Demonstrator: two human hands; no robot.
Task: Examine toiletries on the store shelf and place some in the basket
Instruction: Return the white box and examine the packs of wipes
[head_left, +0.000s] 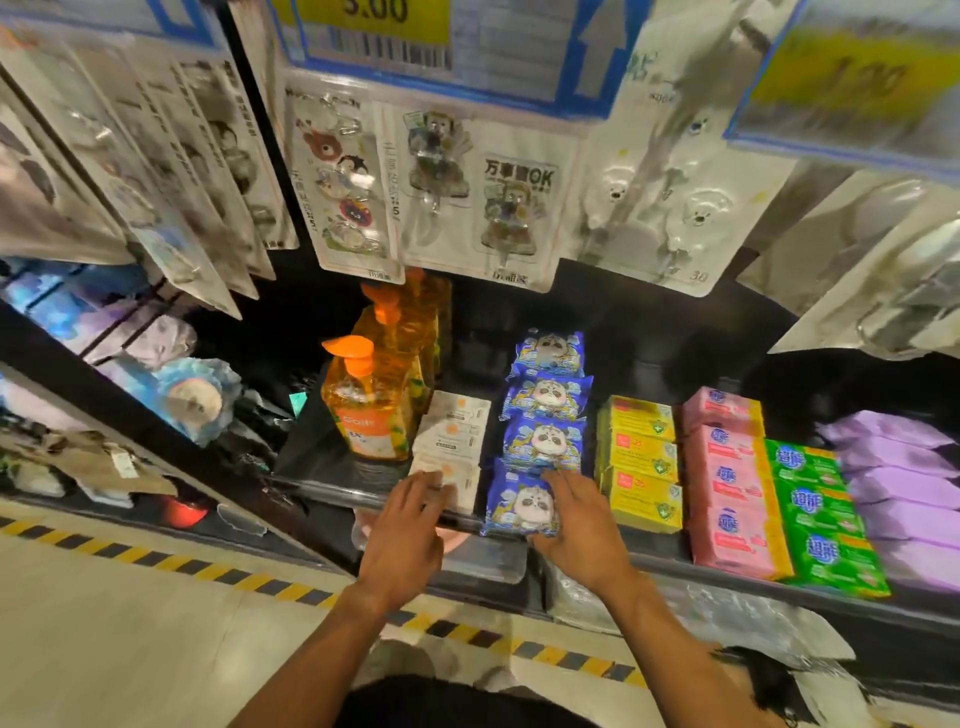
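Our left hand (410, 525) lies with fingers straight on the nearest white packet (460, 480), at the front of the shelf (322, 457). Our right hand (576, 525) grips the nearest blue panda pack (519, 506), thumb at its near edge, fingers over its top. Farther back, more panda packs (545, 397) stand in a row; orange pump bottles (371, 410) are to the left.

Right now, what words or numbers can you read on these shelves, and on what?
"OK": cartoon hook card.
"30": bear hook card.
".00", first digit cut off: yellow price tag.
"超能": green soap packs.
Too blurred: pink packs, panda packets, orange bottles.
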